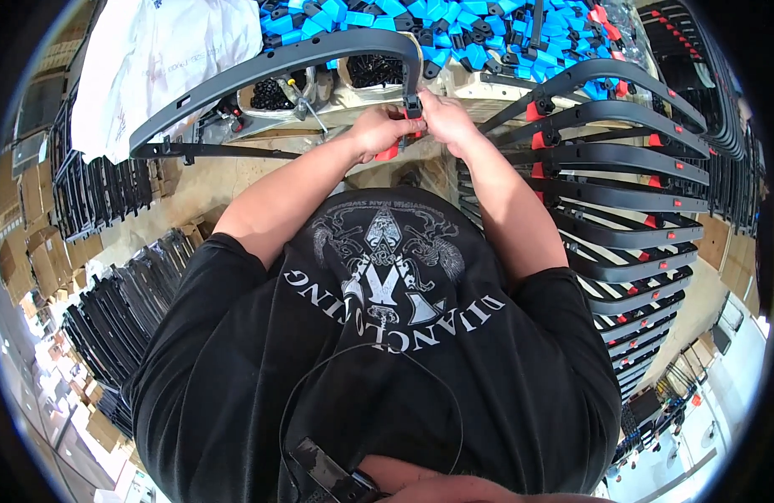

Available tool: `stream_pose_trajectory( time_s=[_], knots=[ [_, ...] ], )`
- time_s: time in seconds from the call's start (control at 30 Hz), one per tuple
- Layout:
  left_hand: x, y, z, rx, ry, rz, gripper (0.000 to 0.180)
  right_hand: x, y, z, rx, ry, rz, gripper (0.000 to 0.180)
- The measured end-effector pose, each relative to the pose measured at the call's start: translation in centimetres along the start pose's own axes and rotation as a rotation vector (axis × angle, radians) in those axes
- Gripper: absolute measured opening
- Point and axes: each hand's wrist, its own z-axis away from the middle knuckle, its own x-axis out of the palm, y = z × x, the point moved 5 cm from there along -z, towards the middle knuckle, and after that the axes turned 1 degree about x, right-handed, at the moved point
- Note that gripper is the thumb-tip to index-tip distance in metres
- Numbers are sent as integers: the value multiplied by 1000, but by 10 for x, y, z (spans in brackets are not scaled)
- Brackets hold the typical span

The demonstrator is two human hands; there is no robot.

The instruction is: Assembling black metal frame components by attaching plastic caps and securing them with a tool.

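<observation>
A curved black frame bar point(295, 55) arches in front of me, its right end bending down between my hands. My left hand point(377, 132) closes around a red plastic piece point(388, 153) at that end, with the thumb pointing right. Close beside it, my right hand point(447, 121) grips the bar's end by a small black fitting point(413, 106). The right fingertips are partly hidden behind the bar. How the red piece sits against the bar is hidden by my fingers.
Blue and black plastic parts point(488, 38) lie heaped on the bench ahead. Bins of small black hardware point(374, 70) stand nearer, beside a screwdriver point(306, 102). A white sack point(173, 71) covers the left. Similar black frames with red pieces point(622, 159) are stacked at right.
</observation>
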Motion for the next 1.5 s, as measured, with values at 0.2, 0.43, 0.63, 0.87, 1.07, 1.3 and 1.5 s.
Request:
stream_pose_trajectory(
  time_s=[0.2, 0.43, 0.63, 0.87, 1.07, 1.3, 1.5],
  knots=[
    [-4, -21, -9, -15, -1, 26, 47, -5, -13, 1, -65, -70, -165, 57],
    [-26, 2, 27, 271, 179, -261, 28, -27, -16, 36, 165, -584, -924, 78],
    [3, 78, 84, 875, 164, -694, 27, -5, -27, 66, 143, -669, -1115, 87],
    [16, 81, 89, 948, 111, -965, 27, 14, -29, 67, 128, -566, -1051, 75],
    [12, 71, 81, 866, 35, -943, 27, 22, -19, 60, 126, -593, -1008, 69],
    [4, 52, 65, 729, 127, -576, 21, 16, -2, 48, 158, -404, -982, 47],
    [-24, -9, 8, 151, 273, -29, 30, -13, -14, 35, -353, 155, 140, 35]
  ],
)
